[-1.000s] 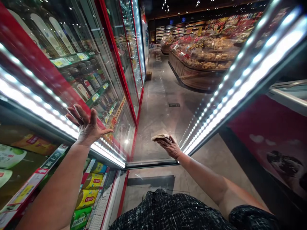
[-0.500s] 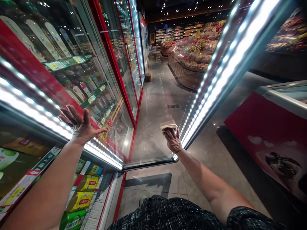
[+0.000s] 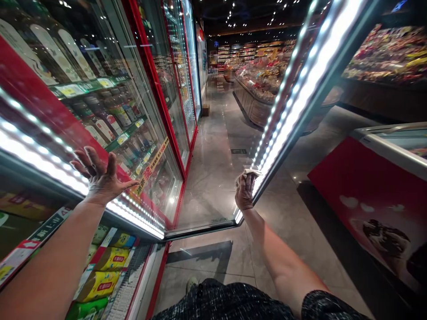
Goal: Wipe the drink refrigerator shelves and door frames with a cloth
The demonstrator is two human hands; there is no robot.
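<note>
My left hand (image 3: 98, 175) is spread flat, fingers apart, against the lit red frame (image 3: 50, 133) of the cooler beside the open door. My right hand (image 3: 245, 191) grips a folded beige cloth (image 3: 251, 172) and presses it against the glass of the open cooler door (image 3: 213, 178), right at the door's outer edge with its LED strip (image 3: 293, 106). Through the glass I see the grey floor.
Shelves with yellow and green packets (image 3: 106, 271) lie below my left arm. Closed cooler doors with bottles (image 3: 110, 120) run along the left. A red chest freezer (image 3: 373, 191) stands to the right, and food display islands (image 3: 263, 84) fill the aisle's far end.
My right hand with the cloth has slid right across the glass, from the middle to the lit outer edge. The door has swung somewhat. My left hand has stayed on the frame.
</note>
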